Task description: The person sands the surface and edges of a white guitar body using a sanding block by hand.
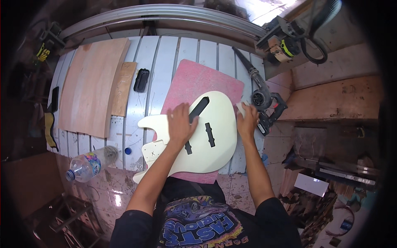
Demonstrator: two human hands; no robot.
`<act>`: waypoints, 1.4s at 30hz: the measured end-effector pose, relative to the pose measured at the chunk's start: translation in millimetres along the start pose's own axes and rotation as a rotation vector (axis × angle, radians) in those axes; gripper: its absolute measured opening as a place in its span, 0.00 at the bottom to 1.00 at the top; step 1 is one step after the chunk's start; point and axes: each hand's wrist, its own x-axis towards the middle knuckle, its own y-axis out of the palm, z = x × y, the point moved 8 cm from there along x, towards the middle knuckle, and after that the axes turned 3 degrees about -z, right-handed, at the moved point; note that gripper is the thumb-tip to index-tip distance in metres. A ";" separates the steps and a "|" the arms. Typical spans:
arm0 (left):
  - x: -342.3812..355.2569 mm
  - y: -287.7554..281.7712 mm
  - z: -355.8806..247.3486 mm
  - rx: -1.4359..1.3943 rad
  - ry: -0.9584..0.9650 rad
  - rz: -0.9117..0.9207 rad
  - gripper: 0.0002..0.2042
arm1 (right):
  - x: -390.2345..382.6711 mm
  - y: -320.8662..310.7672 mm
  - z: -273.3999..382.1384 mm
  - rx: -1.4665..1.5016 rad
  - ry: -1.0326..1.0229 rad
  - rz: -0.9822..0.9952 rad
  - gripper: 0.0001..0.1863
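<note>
A cream electric-guitar body (218,157) with dark routed cavities lies on a pink mat (188,74) on the slatted white bench. My left hand (182,126) rests palm down over its upper-left part, fingers loosely extended, beside the long dark cavity. My right hand (248,120) is at the body's right edge, fingers curled around a small pale flat piece (241,108), perhaps sandpaper; its exact kind is unclear. Just right of that hand lies a black cordless blower (260,95) with a long nozzle.
At left are wooden boards (89,82), a black oblong case (141,79), a plastic bottle (87,167) lying on its side and a blue cap (128,151). A metal rail (165,16) with mounted machines (281,47) spans the back. A wooden ledge (322,103) stands at right.
</note>
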 end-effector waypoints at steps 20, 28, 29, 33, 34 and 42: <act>-33.6 -9.2 4.0 0.203 0.075 0.204 0.43 | -54.6 -15.5 -2.9 0.137 -0.003 -0.094 0.25; -71.6 -46.7 60.3 0.206 -0.032 0.077 0.37 | 22.5 53.9 75.5 -0.049 -0.046 0.029 0.25; -72.7 -47.7 61.4 0.201 -0.040 0.061 0.37 | 21.6 61.3 78.7 -0.069 -0.040 0.013 0.25; -73.4 -47.0 64.9 0.170 -0.065 0.015 0.37 | -15.4 84.3 129.2 -0.021 -0.342 0.074 0.25; -74.0 -46.9 65.9 0.163 -0.064 0.010 0.37 | -13.0 87.3 125.6 -0.006 -0.400 0.070 0.24; -72.4 -49.9 65.8 0.149 -0.052 -0.043 0.36 | -46.3 92.0 145.1 -0.048 -0.426 0.143 0.29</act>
